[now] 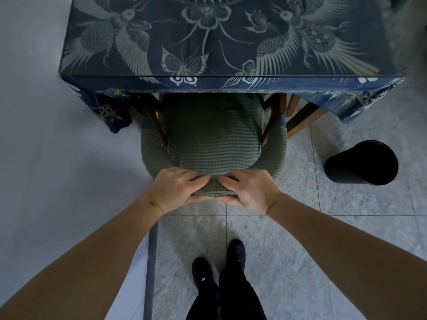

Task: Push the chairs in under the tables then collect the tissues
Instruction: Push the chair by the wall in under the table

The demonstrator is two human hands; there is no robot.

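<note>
Seen from above, a person stands facing a table (231,76) draped in a dark blue cloth (143,42) printed with pale birds and butterflies. A chair (212,132) in a grey-green knitted cover sits straight ahead, its seat partly tucked under the table's near edge and its backrest toward the person. Both bare hands grip the top of the backrest, side by side and almost touching. The left hand (178,188) and right hand (250,190) each curl over the top edge, fingers (198,179) close together on the seat side and thumbs pressed against the near side, so the padded edge is clamped between them. A black round bin (361,162) stands on the tiled floor (300,239) to the right. Black shoes (235,252) show below.
</note>
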